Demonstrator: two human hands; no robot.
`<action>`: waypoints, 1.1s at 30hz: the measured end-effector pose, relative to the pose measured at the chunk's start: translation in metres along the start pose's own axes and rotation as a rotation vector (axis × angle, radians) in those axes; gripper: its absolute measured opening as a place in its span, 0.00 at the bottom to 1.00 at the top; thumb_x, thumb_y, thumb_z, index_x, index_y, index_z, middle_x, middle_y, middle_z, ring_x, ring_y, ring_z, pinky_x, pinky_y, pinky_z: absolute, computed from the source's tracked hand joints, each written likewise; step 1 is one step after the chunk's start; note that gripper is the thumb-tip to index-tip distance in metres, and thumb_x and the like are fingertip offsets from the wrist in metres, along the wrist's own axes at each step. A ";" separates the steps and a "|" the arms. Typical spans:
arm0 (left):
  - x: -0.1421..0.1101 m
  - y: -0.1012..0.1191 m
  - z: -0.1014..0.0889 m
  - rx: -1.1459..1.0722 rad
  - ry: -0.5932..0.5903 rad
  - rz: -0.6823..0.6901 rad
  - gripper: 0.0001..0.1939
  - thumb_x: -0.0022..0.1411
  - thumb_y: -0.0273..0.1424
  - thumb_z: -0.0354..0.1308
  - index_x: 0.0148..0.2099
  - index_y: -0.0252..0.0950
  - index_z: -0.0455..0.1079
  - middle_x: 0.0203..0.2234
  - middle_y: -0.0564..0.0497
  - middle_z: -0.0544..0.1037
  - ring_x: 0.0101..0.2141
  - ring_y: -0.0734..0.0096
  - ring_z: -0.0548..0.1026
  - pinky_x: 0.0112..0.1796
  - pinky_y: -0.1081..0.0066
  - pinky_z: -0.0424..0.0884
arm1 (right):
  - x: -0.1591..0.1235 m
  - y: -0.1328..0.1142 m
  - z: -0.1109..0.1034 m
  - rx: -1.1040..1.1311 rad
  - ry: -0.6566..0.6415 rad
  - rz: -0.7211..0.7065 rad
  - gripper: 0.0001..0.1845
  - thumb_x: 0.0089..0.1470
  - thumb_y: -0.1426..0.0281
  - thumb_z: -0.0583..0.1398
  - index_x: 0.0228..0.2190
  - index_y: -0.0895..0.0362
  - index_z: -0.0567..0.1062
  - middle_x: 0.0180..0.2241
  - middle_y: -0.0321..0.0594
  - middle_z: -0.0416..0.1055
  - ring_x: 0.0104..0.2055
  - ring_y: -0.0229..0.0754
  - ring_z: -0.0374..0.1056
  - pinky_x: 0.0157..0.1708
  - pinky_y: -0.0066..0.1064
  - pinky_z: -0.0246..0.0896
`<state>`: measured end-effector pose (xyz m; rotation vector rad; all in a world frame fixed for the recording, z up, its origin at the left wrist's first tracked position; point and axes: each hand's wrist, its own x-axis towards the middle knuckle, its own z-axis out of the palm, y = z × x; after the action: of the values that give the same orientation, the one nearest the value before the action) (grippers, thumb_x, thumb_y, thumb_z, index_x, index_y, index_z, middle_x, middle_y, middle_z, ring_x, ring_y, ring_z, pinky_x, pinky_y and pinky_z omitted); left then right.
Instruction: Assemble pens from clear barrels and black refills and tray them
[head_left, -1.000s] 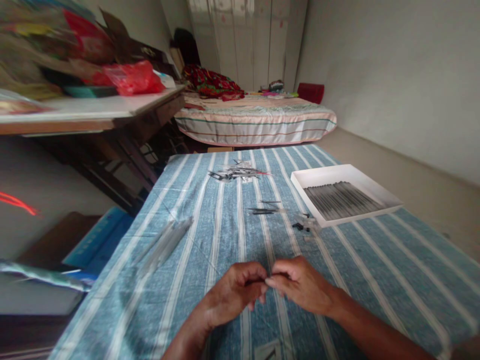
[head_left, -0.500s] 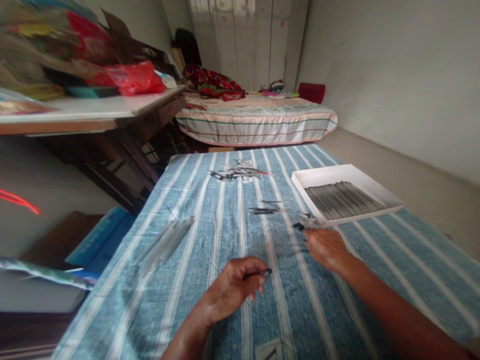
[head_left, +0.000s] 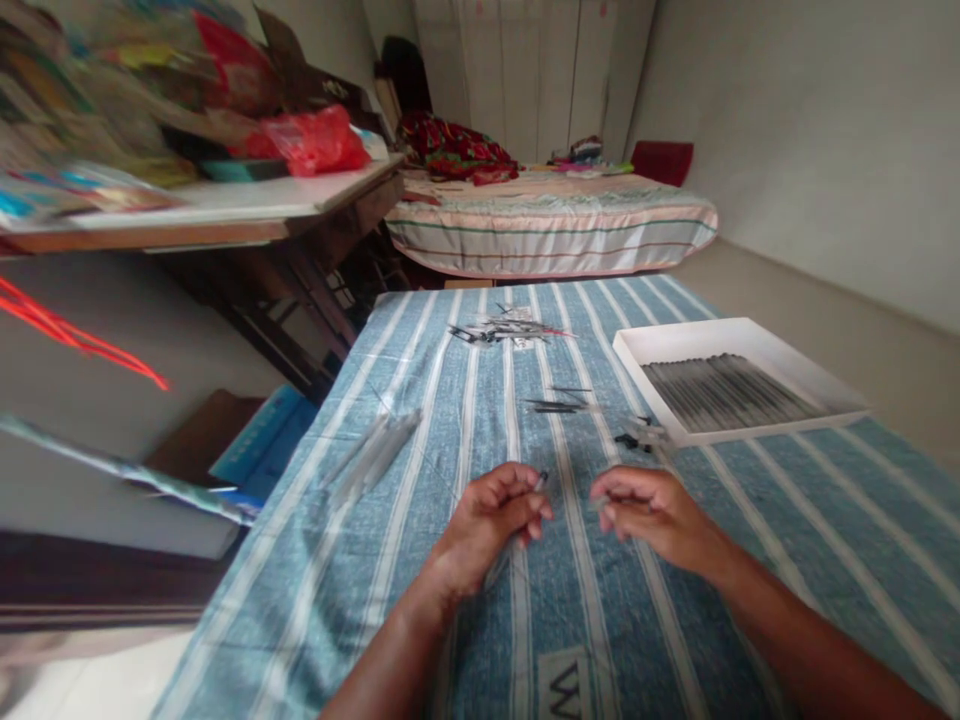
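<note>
My left hand (head_left: 499,515) is closed around a slim translucent pen (head_left: 497,570), its dark end poking out past the fingertips. Facing it across a short gap, my right hand (head_left: 649,510) pinches a small pale pen part (head_left: 598,503), mostly covered by the fingers. Just beyond the right hand lies a pile of small black and clear pieces (head_left: 637,438). A few thin dark refills (head_left: 556,406) rest farther up the cloth. Left of my left hand is a bundle of clear pen barrels (head_left: 382,450).
A white box (head_left: 757,435) at the right holds a row of dark pens (head_left: 727,390). Black and grey parts (head_left: 510,329) lie at the far end of the striped cloth (head_left: 442,400). A cluttered side table (head_left: 255,222) stands left, and a bed (head_left: 555,225) is behind.
My right hand has come back from the pile of small pieces toward my left hand, pinching a small part. The left hand has tilted its pen more upright. The view has shifted.
</note>
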<state>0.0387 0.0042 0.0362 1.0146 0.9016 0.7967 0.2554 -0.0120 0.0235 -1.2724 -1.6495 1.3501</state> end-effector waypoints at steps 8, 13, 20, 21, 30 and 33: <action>0.006 0.007 -0.003 -0.543 0.228 0.228 0.08 0.48 0.21 0.62 0.32 0.32 0.67 0.29 0.49 0.74 0.24 0.80 0.68 0.26 0.79 0.64 | -0.017 -0.001 0.047 0.475 -0.124 0.029 0.10 0.48 0.64 0.61 0.29 0.58 0.69 0.25 0.39 0.73 0.22 0.35 0.66 0.23 0.28 0.61; 0.007 0.007 -0.006 -0.705 0.278 0.230 0.08 0.50 0.21 0.61 0.34 0.31 0.69 0.28 0.50 0.72 0.24 0.82 0.67 0.24 0.82 0.64 | -0.017 -0.003 0.076 0.547 -0.083 0.138 0.13 0.47 0.62 0.62 0.26 0.57 0.66 0.22 0.36 0.72 0.19 0.33 0.64 0.20 0.25 0.59; 0.007 0.006 -0.009 -0.727 0.281 0.249 0.07 0.51 0.21 0.60 0.36 0.32 0.69 0.27 0.51 0.71 0.23 0.82 0.67 0.23 0.82 0.63 | -0.014 0.001 0.096 0.617 0.043 0.163 0.17 0.45 0.60 0.63 0.34 0.57 0.68 0.24 0.36 0.73 0.21 0.35 0.67 0.22 0.28 0.62; 0.007 0.006 -0.009 -0.728 0.282 0.255 0.07 0.51 0.21 0.60 0.36 0.31 0.69 0.27 0.51 0.71 0.23 0.82 0.67 0.23 0.82 0.63 | -0.015 0.000 0.096 0.623 0.057 0.158 0.17 0.45 0.60 0.63 0.33 0.58 0.68 0.24 0.37 0.73 0.21 0.36 0.67 0.22 0.29 0.62; 0.007 0.007 -0.009 -0.729 0.310 0.282 0.05 0.52 0.21 0.58 0.34 0.31 0.68 0.27 0.51 0.71 0.23 0.82 0.67 0.22 0.82 0.62 | -0.016 -0.001 0.098 0.625 0.122 0.131 0.18 0.43 0.58 0.65 0.33 0.58 0.71 0.25 0.38 0.74 0.22 0.37 0.68 0.22 0.30 0.64; 0.008 0.007 -0.009 -0.728 0.325 0.286 0.05 0.52 0.22 0.59 0.33 0.32 0.68 0.27 0.51 0.71 0.23 0.82 0.67 0.22 0.82 0.62 | -0.017 -0.001 0.099 0.625 0.132 0.132 0.19 0.43 0.58 0.65 0.33 0.58 0.72 0.26 0.39 0.75 0.22 0.37 0.68 0.22 0.30 0.64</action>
<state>0.0328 0.0162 0.0381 0.3722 0.6508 1.4308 0.1711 -0.0604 -0.0002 -1.0671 -0.9467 1.6476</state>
